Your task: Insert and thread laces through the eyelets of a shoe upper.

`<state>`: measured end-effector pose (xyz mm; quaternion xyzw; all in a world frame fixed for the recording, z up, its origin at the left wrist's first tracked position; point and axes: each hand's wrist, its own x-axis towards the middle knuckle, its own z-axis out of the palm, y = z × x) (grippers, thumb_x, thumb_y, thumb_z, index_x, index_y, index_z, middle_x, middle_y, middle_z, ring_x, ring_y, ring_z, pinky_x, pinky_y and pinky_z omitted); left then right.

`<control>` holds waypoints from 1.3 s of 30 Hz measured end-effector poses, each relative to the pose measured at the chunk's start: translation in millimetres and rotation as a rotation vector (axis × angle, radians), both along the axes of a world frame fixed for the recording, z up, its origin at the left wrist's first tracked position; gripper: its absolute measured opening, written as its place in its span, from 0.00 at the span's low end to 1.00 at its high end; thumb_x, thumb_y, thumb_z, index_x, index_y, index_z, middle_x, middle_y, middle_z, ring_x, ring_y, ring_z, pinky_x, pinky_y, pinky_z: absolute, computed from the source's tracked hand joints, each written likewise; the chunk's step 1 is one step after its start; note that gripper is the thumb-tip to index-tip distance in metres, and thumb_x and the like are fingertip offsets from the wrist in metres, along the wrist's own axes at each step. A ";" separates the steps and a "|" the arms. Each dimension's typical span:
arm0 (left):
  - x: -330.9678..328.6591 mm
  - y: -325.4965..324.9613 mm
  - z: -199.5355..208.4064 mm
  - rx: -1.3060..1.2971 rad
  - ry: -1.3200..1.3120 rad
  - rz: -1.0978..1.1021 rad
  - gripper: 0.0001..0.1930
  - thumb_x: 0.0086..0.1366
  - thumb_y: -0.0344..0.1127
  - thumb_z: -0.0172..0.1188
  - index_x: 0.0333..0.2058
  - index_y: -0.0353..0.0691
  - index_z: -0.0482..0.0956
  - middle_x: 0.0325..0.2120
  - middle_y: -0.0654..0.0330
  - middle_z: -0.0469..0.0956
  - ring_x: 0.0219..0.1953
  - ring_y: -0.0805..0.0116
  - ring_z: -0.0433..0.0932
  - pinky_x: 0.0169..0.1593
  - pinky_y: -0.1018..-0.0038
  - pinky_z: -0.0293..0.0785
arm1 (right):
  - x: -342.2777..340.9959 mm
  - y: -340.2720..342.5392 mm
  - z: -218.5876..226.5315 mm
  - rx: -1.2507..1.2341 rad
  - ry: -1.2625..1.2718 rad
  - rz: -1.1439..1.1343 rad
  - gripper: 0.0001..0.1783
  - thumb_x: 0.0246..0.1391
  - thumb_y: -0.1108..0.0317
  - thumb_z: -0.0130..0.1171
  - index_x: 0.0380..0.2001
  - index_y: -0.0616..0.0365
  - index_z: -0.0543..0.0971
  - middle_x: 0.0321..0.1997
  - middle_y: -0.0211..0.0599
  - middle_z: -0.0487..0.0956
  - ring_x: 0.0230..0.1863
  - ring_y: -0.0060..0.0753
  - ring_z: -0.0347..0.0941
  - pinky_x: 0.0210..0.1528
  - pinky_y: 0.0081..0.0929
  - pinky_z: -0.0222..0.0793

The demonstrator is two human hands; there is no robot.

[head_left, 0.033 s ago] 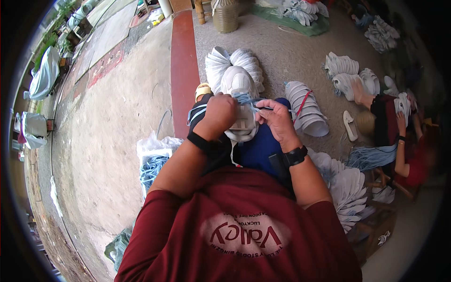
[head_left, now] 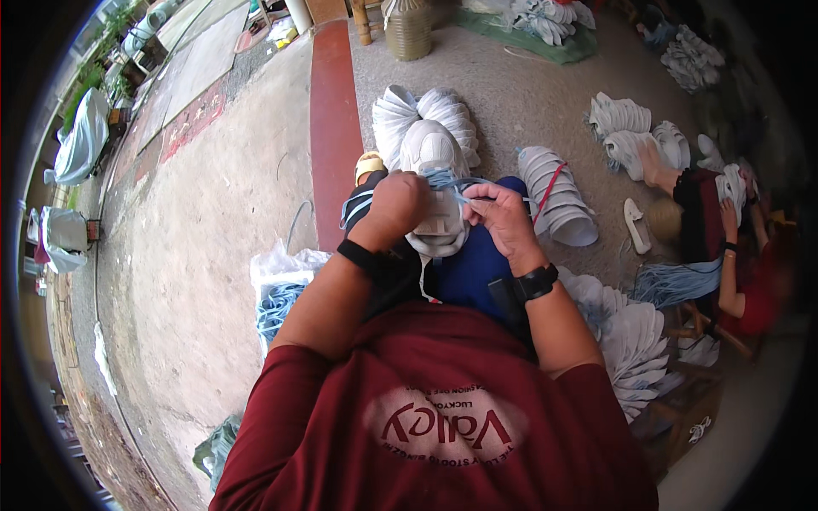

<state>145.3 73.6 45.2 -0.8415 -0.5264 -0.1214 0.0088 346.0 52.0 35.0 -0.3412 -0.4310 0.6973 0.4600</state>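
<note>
On my lap, between my knees, lies a white shoe upper, with light blue shoelace across its eyelet area. My left hand is closed at the left side of the upper, and a loop of blue lace comes out beyond it; its fingertips are mostly hidden behind the knuckles. My right hand, at the right edge of the upper, pinches a lace between thumb and fingers. Just ahead, a fanned bundle of white shoe uppers touches the far end of the one in my hands.
A plastic-lined container with blue laces stands at my left. To the right are a stack of white uppers with a red strap and a fanned pile. Another person sits at far right beside blue laces.
The thumb and fingers of my right hand have shifted slightly on the lace. My left hand and the upper stay nearly in place.
</note>
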 end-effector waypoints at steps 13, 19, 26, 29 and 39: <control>-7.5 5.8 -8.3 0.046 -0.115 -0.092 0.04 0.49 0.31 0.55 0.19 0.39 0.73 0.21 0.56 0.74 0.30 0.58 0.74 0.39 0.66 0.70 | 5.9 -1.0 -20.9 -0.125 0.161 -0.023 0.06 0.49 0.77 0.55 0.32 0.64 0.74 0.27 0.39 0.77 0.27 0.26 0.73 0.32 0.18 0.68; 2.3 10.0 -14.9 0.096 -0.311 -0.101 0.03 0.48 0.30 0.54 0.19 0.40 0.72 0.23 0.57 0.73 0.30 0.58 0.74 0.36 0.65 0.71 | 2.2 0.9 -23.6 -0.124 0.197 -0.051 0.05 0.49 0.77 0.54 0.32 0.64 0.73 0.27 0.39 0.77 0.28 0.27 0.73 0.33 0.19 0.68; -3.3 7.9 -11.6 0.059 -0.102 -0.121 0.02 0.50 0.31 0.56 0.23 0.40 0.74 0.24 0.57 0.73 0.33 0.57 0.74 0.36 0.65 0.70 | 4.8 -1.8 -24.4 -0.171 0.299 -0.064 0.04 0.49 0.77 0.54 0.31 0.62 0.73 0.27 0.38 0.76 0.28 0.28 0.74 0.33 0.21 0.69; 7.3 5.5 -9.0 0.053 -0.325 -0.094 0.02 0.50 0.31 0.56 0.23 0.41 0.75 0.24 0.57 0.72 0.33 0.59 0.73 0.36 0.66 0.70 | 4.9 0.4 -30.4 -0.160 0.300 -0.067 0.04 0.49 0.77 0.54 0.31 0.62 0.73 0.26 0.37 0.76 0.28 0.27 0.73 0.33 0.21 0.69; 20.4 11.5 -4.3 0.175 -0.075 -0.252 0.06 0.43 0.32 0.55 0.24 0.42 0.75 0.22 0.60 0.71 0.31 0.61 0.71 0.35 0.68 0.69 | 4.4 3.3 -20.9 -0.211 0.323 -0.160 0.03 0.49 0.77 0.55 0.29 0.63 0.73 0.25 0.35 0.75 0.26 0.25 0.72 0.32 0.19 0.68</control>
